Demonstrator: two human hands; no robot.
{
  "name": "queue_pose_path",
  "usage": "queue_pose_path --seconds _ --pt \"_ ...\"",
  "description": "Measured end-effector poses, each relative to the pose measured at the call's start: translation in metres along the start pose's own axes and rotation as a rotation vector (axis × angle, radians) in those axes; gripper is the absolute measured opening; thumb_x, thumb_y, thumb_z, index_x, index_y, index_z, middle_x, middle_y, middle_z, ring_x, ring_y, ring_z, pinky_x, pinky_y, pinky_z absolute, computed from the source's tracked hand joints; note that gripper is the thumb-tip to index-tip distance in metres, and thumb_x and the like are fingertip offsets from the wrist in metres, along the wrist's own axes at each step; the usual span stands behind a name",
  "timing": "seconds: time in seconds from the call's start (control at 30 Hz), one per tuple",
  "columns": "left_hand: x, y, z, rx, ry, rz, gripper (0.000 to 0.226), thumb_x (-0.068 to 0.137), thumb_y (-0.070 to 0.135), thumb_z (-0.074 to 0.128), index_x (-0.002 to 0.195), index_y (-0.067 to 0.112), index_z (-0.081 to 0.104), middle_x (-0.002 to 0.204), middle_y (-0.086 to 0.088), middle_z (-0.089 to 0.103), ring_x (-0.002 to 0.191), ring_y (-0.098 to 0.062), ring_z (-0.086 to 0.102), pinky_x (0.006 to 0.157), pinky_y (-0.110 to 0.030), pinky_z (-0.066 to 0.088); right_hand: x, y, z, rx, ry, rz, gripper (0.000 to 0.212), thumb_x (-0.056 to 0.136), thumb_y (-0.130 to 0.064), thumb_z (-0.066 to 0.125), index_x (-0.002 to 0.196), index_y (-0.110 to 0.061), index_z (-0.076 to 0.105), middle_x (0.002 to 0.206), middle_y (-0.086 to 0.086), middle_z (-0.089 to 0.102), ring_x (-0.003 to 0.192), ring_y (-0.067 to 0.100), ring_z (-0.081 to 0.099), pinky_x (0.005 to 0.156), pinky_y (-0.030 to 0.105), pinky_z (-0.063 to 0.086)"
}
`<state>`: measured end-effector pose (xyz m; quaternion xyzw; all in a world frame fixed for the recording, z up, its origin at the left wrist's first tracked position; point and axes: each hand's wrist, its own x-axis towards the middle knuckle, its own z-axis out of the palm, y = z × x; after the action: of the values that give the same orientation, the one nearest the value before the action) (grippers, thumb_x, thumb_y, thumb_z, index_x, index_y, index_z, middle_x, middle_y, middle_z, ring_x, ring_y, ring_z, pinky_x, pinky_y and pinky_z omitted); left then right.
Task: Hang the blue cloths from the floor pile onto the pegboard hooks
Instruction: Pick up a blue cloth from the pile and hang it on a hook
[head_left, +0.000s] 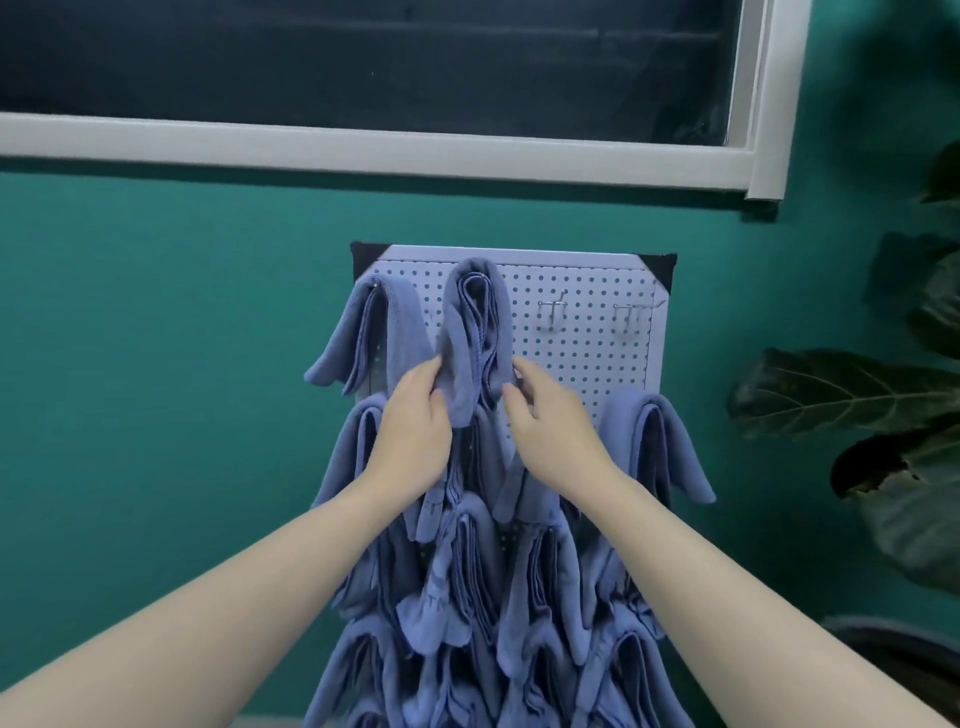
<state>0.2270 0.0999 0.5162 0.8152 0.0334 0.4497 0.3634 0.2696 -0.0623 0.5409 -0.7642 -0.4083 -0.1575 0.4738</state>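
Blue cloth (475, 332) draped over a top-row hook on the pegboard (582, 338). Left hand (413, 421) pinching its lower left fold; right hand (545, 421) touching its right edge, fingers loosely curled. Faint marks on the lower cloths (441, 597), not legible. Two bare hooks (553, 306) alongside.

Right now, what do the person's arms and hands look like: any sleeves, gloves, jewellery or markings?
Both arms are bare from the lower frame edge to the wrist; no sleeves are in view. The left hand and right hand are bare too: no gloves, no rings, no watch or bracelet showing at either wrist. No markings or tattoos show on the parts in view.
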Motion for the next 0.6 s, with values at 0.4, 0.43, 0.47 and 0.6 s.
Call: queue_pose_path --seconds 0.4,0.43,0.47,0.6 --pt "-0.179 -0.052 0.025 -0.027 -0.055 -0.186 0.05 0.109 0.012 0.038 0.157 0.024 0.035 0.158 0.01 0.041 0.141 -0.009 0.042 0.119 -0.03 0.035 -0.168 0.081 0.028 0.157 -0.034 0.282 0.042 0.11 -0.029 0.044 0.152 -0.027 0.045 0.142 -0.009 0.058 0.126 0.003 0.052 0.101 0.015 0.042" --pt "-0.199 -0.062 0.033 -0.014 -0.075 -0.216 0.049 0.109 0.013 0.039 0.157 0.023 0.036 0.157 0.01 0.041 0.142 -0.009 0.041 0.12 -0.031 0.034 -0.186 0.094 0.035 0.166 -0.036 0.325 0.041 0.11 -0.029 0.044 0.151 -0.027 0.046 0.14 -0.01 0.058 0.127 0.005 0.054 0.105 0.023 0.046" --pt "-0.22 -0.073 0.041 0.002 -0.089 -0.241 0.049 0.109 0.013 0.04 0.157 0.023 0.036 0.157 0.011 0.041 0.142 -0.005 0.039 0.12 -0.029 0.033 -0.203 0.108 0.043 0.169 -0.041 0.369 0.04 0.109 -0.03 0.045 0.149 -0.027 0.048 0.136 -0.011 0.059 0.126 0.007 0.056 0.107 0.031 0.049" --pt "-0.309 -0.12 0.073 0.063 -0.185 -0.347 0.05 0.107 0.009 0.044 0.155 0.018 0.04 0.153 0.009 0.043 0.134 0.004 0.036 0.112 -0.016 0.027 -0.279 0.175 0.082 0.161 -0.058 0.57 0.036 0.108 -0.03 0.047 0.143 -0.022 0.055 0.12 -0.011 0.068 0.109 0.016 0.068 0.097 0.046 0.057"
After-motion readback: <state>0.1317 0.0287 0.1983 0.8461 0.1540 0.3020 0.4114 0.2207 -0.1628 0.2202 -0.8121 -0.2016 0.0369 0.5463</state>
